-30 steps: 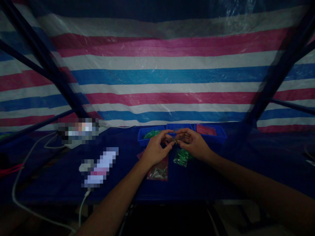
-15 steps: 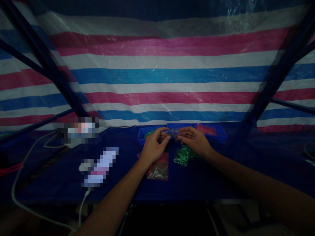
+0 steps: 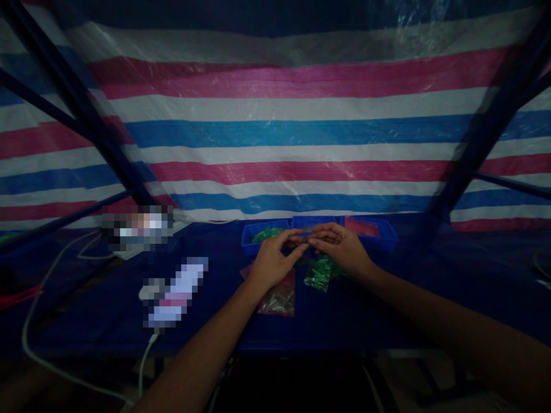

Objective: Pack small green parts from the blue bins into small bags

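Note:
My left hand [image 3: 273,258] and my right hand [image 3: 340,248] meet above the blue table, fingertips pinched close together. Between them is a small clear plastic bag [image 3: 306,233], mostly hidden by the fingers; its contents are too dim to make out. Under my left wrist lies a reddish see-through bag [image 3: 278,303] with small greyish pieces in it. A clear packet of green pieces [image 3: 318,275] rests just below my right hand. Behind the hands stand a blue bin with green packets [image 3: 267,234], a middle blue bin [image 3: 313,220] and a blue bin with pink bags [image 3: 361,227].
On the left lie a blurred-out phone-shaped item [image 3: 178,293] with a white cable [image 3: 146,348] and a round pale object [image 3: 150,290]. A pixelated item [image 3: 138,226] sits farther back. Dark blue posts [image 3: 486,137] and a striped tarp [image 3: 284,135] close off the back.
My left hand has shifted slightly right and down, bringing its fingertips nearer my right hand. Less of the clear bag shows, and more of the left bin's green packets is visible.

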`<state>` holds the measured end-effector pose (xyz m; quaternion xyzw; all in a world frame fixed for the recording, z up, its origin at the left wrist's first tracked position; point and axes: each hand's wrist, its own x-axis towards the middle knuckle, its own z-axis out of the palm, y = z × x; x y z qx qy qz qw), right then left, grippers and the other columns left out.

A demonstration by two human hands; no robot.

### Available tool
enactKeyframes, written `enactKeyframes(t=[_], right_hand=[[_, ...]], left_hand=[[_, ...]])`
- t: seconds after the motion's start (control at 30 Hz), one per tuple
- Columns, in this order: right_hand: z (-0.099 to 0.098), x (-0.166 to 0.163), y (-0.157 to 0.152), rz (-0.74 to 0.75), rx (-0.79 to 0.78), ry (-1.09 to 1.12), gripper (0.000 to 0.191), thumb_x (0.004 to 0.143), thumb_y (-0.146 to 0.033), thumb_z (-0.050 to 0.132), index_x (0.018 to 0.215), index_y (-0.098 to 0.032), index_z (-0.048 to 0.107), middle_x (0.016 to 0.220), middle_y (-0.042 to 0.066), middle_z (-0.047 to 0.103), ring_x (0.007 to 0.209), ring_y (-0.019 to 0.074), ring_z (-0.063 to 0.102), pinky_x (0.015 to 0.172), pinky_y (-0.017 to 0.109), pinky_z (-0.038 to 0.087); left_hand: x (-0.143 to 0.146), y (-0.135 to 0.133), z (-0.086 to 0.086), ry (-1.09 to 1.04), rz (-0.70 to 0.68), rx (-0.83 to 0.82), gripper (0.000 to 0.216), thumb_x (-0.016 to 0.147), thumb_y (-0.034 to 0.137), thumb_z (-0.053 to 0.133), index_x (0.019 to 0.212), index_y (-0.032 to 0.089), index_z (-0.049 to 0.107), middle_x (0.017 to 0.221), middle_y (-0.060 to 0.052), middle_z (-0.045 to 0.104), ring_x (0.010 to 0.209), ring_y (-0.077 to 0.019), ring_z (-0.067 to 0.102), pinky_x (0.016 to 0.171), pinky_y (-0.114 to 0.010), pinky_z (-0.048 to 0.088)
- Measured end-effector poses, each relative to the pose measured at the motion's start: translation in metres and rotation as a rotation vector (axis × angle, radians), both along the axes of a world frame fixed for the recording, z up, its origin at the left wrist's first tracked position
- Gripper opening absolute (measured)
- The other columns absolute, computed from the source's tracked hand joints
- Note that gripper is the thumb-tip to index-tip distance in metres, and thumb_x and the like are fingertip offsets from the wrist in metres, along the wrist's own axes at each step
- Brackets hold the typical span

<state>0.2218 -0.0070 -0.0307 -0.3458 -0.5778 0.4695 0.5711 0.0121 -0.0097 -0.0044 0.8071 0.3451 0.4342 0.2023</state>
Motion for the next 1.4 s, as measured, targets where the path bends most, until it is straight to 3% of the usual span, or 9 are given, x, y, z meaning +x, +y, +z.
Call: enactKeyframes(t=[0.4,0.6,0.7,0.83,0.9,1.03,1.13,1.2,1.4], right_hand=[[-0.002,-0.003,0.001,0.044,0.041,-0.025,0.038,0.076,-0.037,0.086,0.106,-0.021,0.069,0.098,0.006,0.077,0.087,0.0192,0.073,0.075,0.033,0.060],[-0.002,-0.002,-0.001,0.027,0.046,-0.011,0.037,0.077,-0.036,0.086,0.107,-0.022,0.069,0.099,0.006,0.077,0.088,0.0189,0.073,0.077,0.033,0.060],[-0.001,-0.003,-0.002,0.005,0.118,-0.029,0.027,0.080,-0.034,0.084,0.101,-0.022,0.071,0.100,0.006,0.075,0.092,0.0195,0.072,0.082,0.035,0.060],[-0.002,-0.003,-0.003,-0.055,0.215,-0.116,0.016,0.085,-0.032,0.078,0.098,-0.023,0.072,0.103,0.006,0.075,0.097,0.0210,0.071,0.091,0.039,0.058],[-0.001,-0.002,-0.003,-0.083,0.244,-0.162,0.014,0.087,-0.031,0.076,0.099,-0.024,0.073,0.104,0.006,0.075,0.099,0.0220,0.071,0.093,0.041,0.057],[0.005,0.000,-0.008,-0.144,0.397,-0.363,0.012,0.090,-0.026,0.071,0.102,-0.026,0.074,0.105,0.006,0.075,0.105,0.0240,0.069,0.099,0.046,0.053],[0.008,0.000,-0.014,-0.153,0.526,-0.517,0.025,0.085,-0.025,0.077,0.109,-0.029,0.074,0.115,0.007,0.072,0.115,0.0275,0.064,0.104,0.049,0.050],[0.009,-0.001,-0.016,-0.145,0.560,-0.541,0.029,0.083,-0.028,0.080,0.112,-0.030,0.073,0.120,0.007,0.071,0.120,0.0290,0.061,0.106,0.051,0.048],[0.012,-0.002,-0.016,-0.235,0.571,-0.510,0.020,0.092,-0.029,0.071,0.111,-0.031,0.074,0.112,0.007,0.073,0.112,0.0290,0.064,0.101,0.051,0.051]], left_hand=[[-0.002,0.005,-0.004,-0.066,-0.028,-0.071,0.031,0.096,0.028,0.065,0.127,0.023,0.064,0.102,-0.005,0.077,0.096,-0.0211,0.074,0.093,-0.041,0.058],[0.000,0.003,-0.001,-0.067,-0.028,-0.047,0.017,0.093,0.030,0.068,0.106,0.021,0.073,0.099,-0.006,0.077,0.088,-0.0199,0.073,0.085,-0.038,0.060],[-0.002,0.003,0.000,-0.045,-0.020,-0.048,0.015,0.095,0.032,0.067,0.104,0.022,0.073,0.097,-0.005,0.077,0.087,-0.0197,0.073,0.084,-0.038,0.060],[-0.004,0.002,-0.003,-0.041,-0.070,-0.186,0.024,0.098,0.039,0.062,0.114,0.023,0.069,0.084,-0.003,0.076,0.073,-0.0187,0.074,0.068,-0.032,0.061],[-0.004,0.003,-0.005,-0.083,-0.109,-0.237,0.026,0.098,0.040,0.062,0.117,0.022,0.068,0.087,-0.004,0.077,0.073,-0.0192,0.075,0.064,-0.030,0.060],[-0.004,0.006,-0.006,-0.169,-0.133,-0.263,0.025,0.098,0.033,0.059,0.116,0.019,0.071,0.099,-0.007,0.078,0.086,-0.0210,0.076,0.077,-0.035,0.062],[-0.006,0.009,-0.006,-0.175,-0.091,-0.243,0.025,0.099,0.030,0.055,0.112,0.019,0.074,0.102,-0.007,0.078,0.089,-0.0208,0.075,0.085,-0.037,0.060],[-0.007,0.011,-0.007,-0.178,-0.067,-0.222,0.023,0.097,0.030,0.059,0.110,0.019,0.074,0.102,-0.007,0.077,0.090,-0.0209,0.074,0.086,-0.037,0.060],[-0.004,0.010,-0.007,-0.142,-0.049,-0.153,0.020,0.092,0.023,0.067,0.111,0.020,0.067,0.106,-0.006,0.077,0.096,-0.0206,0.075,0.090,-0.038,0.059]])
